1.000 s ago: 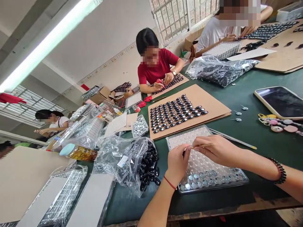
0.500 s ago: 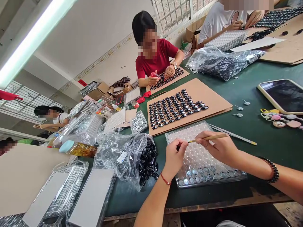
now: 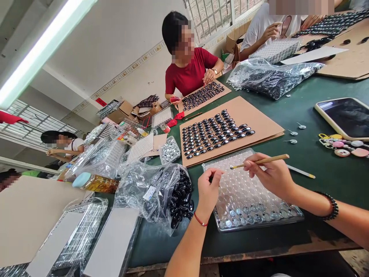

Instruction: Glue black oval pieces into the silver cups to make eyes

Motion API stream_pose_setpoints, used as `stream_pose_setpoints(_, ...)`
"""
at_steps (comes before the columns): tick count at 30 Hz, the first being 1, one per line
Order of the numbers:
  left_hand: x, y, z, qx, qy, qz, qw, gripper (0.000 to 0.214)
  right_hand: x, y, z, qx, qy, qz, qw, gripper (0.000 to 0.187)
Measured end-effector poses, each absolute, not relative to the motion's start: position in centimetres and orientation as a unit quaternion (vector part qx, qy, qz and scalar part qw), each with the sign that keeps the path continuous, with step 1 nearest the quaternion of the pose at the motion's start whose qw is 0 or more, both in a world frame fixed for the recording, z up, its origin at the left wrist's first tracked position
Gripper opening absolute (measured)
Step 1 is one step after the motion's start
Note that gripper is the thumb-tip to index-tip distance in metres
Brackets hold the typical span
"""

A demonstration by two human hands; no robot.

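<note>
My right hand (image 3: 269, 177) grips a thin wooden stick (image 3: 272, 159) like a pencil, its narrow end pointing left above the tray. A tiny shiny bit shows at the stick's tip. Close to that tip, my left hand (image 3: 208, 190) has thumb and fingers pinched together; a dark sliver shows between them, too hidden to name. Beneath both hands lies a clear plastic tray (image 3: 233, 196) of round pockets, with shiny round discs (image 3: 250, 220) in the rows nearest me. Left of it, glossy black oval pieces (image 3: 180, 200) spill from a clear plastic bag (image 3: 135, 196).
A cardboard sheet (image 3: 259, 127) bears rows of black ovals. Beside it stands a tub of small silvery parts (image 3: 170, 151). A phone (image 3: 343, 115) and a white stick (image 3: 302, 171) lie right. Across the table, a co-worker in red (image 3: 187, 73) sits at another filled board.
My right hand has drawn the stick slightly right and up, so its tip is now apart from my left fingers. The co-worker in red has lowered the hand with the red bottle.
</note>
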State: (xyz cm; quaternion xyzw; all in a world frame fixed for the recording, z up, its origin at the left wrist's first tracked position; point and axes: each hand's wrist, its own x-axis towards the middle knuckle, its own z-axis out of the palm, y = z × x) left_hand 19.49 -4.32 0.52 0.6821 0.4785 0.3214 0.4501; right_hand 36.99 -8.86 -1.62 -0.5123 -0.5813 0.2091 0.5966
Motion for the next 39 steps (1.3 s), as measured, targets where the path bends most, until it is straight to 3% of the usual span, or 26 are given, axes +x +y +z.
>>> stream_pose_setpoints(6, 20.2, -5.0, 0.0, 0.663, 0.453, 0.303, 0.513, 0.039, 36.4, -9.1, -1.5, -0.464, -0.540, 0.311, 0.630, 0.028)
stream_pose_setpoints(12, 20.4, -4.9, -0.6, 0.656, 0.466, 0.315, 0.503, 0.038, 36.3, -9.3, -1.4, -0.429, -0.538, 0.378, 0.619, 0.027)
stream_pose_setpoints(16, 19.0, -3.1, 0.0, 0.686, 0.484, 0.334, 0.429, 0.037, 37.5, -9.0, -0.5, -0.427, -0.496, 0.346, 0.672, 0.024)
stream_pose_setpoints(20, 15.7, 2.1, 2.3, 0.686, 0.563, 0.385, 0.255, 0.033, 38.6, -8.9, 0.2, -0.434, -0.478, 0.329, 0.689, 0.024)
stream_pose_setpoints(24, 13.4, 6.2, 4.1, 0.659, 0.598, 0.402, 0.215, 0.034, 38.7, -9.0, 0.1, -0.422, -0.488, 0.337, 0.686, 0.024)
stream_pose_setpoints(30, 18.4, 0.7, 0.8, 0.694, 0.550, 0.348, 0.306, 0.028, 38.3, -9.1, -0.3, -0.436, -0.508, 0.327, 0.667, 0.024)
stream_pose_setpoints(35, 21.1, -3.9, -1.6, 0.687, 0.485, 0.240, 0.485, 0.028, 38.0, -9.4, -1.1, -0.473, -0.593, 0.241, 0.605, 0.027)
stream_pose_setpoints(39, 20.7, -4.0, -1.9, 0.663, 0.470, 0.208, 0.544, 0.038, 37.6, -9.6, -1.5, -0.446, -0.675, 0.201, 0.553, 0.024)
